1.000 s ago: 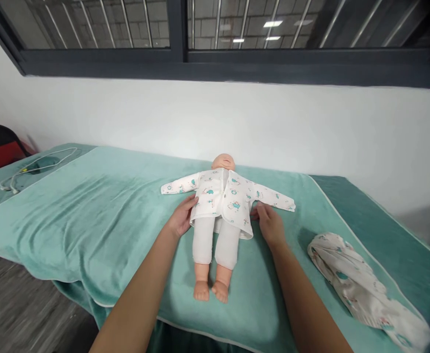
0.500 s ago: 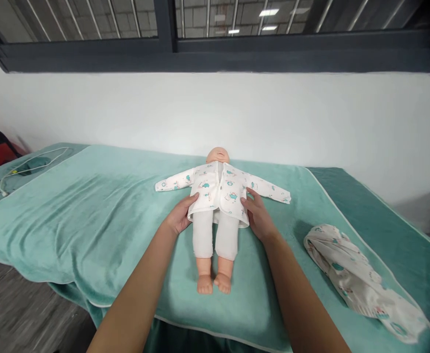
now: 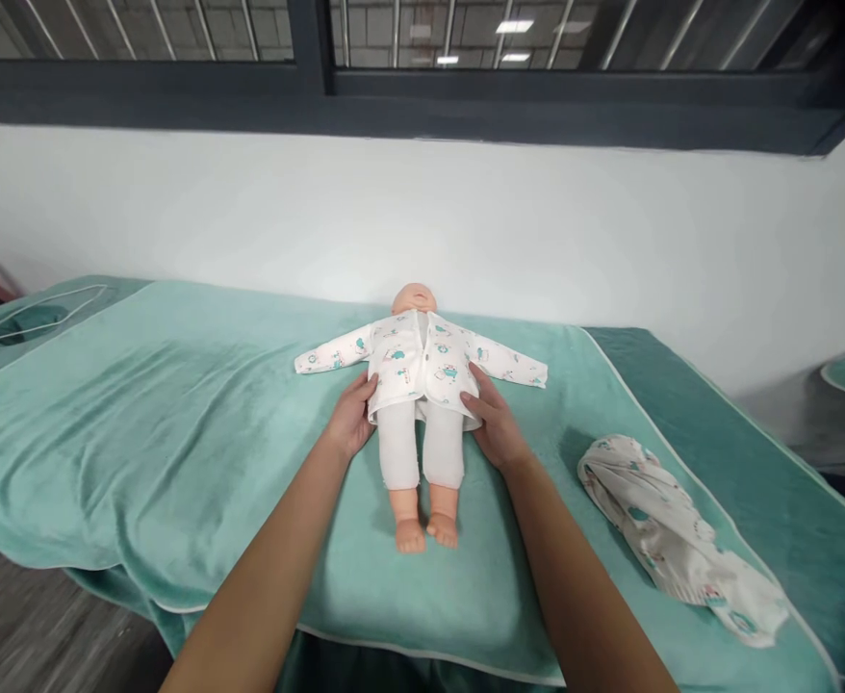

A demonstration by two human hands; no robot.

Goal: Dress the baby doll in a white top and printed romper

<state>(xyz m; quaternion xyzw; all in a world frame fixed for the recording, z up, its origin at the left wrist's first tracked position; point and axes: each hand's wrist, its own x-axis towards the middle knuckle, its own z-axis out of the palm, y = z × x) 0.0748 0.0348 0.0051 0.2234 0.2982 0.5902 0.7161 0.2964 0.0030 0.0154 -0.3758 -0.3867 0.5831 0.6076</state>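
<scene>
Beneath a dark-framed window and white wall, a desk is covered by a teal towel (image 3: pixel 177 433). At its middle, a baby doll (image 3: pixel 421 414) is laid face up in a printed white jacket (image 3: pixel 415 366). 2 hands are pressed flat with fingers spread against the jacket's hem: left hand (image 3: pixel 351 421), right hand (image 3: pixel 493 424). A crumpled printed garment (image 3: pixel 672 534) is seen well apart, to the right.

one doll (image 3: pixel 421 404), two printed garments (image 3: pixel 672 534) (one worn).
</scene>
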